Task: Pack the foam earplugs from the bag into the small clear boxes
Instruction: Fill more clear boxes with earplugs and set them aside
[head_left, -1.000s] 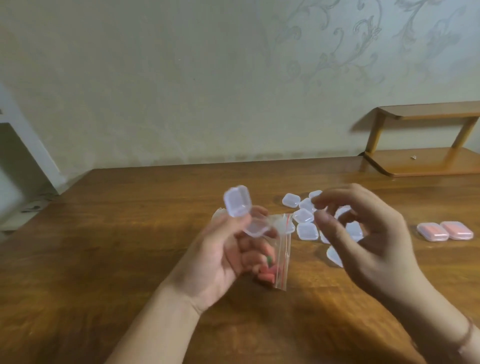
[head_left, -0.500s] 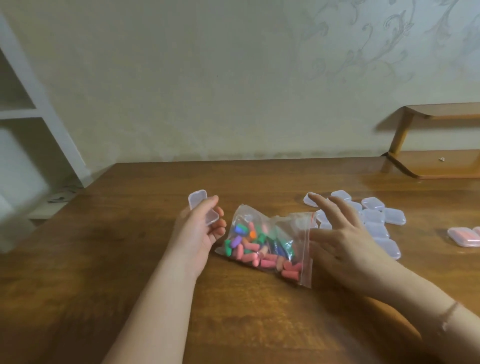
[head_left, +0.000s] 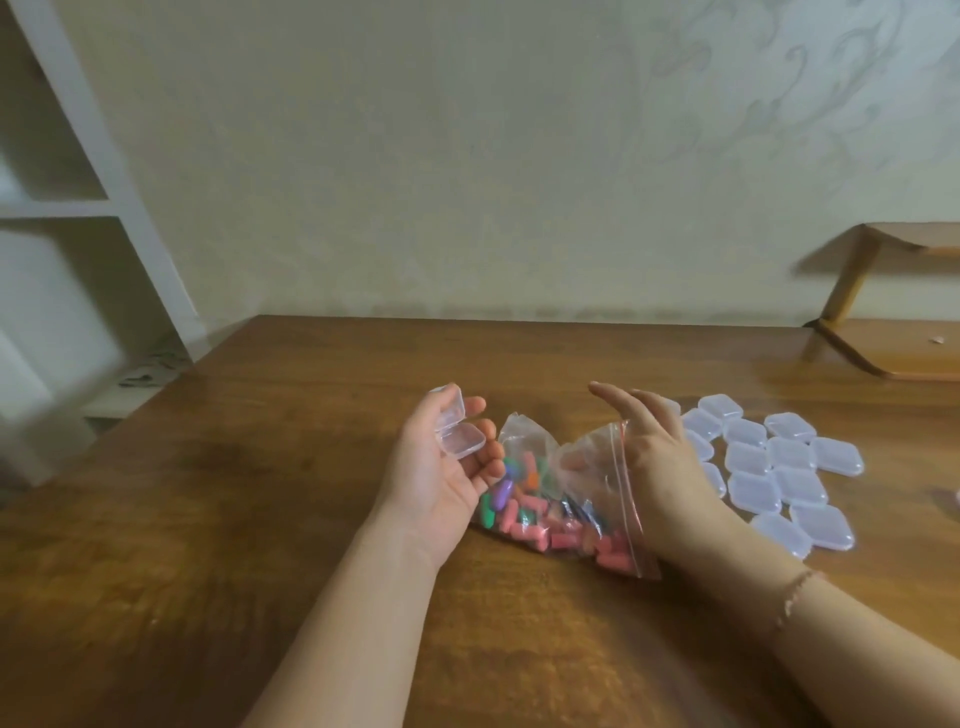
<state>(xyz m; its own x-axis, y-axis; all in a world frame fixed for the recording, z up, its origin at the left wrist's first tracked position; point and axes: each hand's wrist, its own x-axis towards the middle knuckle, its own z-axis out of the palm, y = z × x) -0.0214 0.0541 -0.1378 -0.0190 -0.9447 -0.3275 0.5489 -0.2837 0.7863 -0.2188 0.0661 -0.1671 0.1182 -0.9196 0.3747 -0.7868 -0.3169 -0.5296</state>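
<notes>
An open small clear box (head_left: 456, 429) is held in the left hand (head_left: 441, 467), which is turned palm up above the wooden table (head_left: 260, 519); the box lies across the curled fingers with its hinged lid raised against the thumb side, and nothing can be seen inside it. Just to the right of that hand, a clear zip bag (head_left: 563, 493) with a red seal strip is found lying on the table, crumpled in the middle, and foam earplugs (head_left: 524, 519) in pink, green, purple, orange and blue are seen heaped in its lower part. The right hand (head_left: 654, 467) is placed at the bag's mouth, and its fingers are pushed inside the plastic, where they show blurred through the film; whether anything is pinched by them cannot be told. To the right of that hand, a cluster of closed clear boxes (head_left: 769, 467) is laid flat on the table. A thin bracelet (head_left: 795, 592) is worn on the right wrist. A low wooden shelf (head_left: 893, 348) is set at the far right of the tabletop.
</notes>
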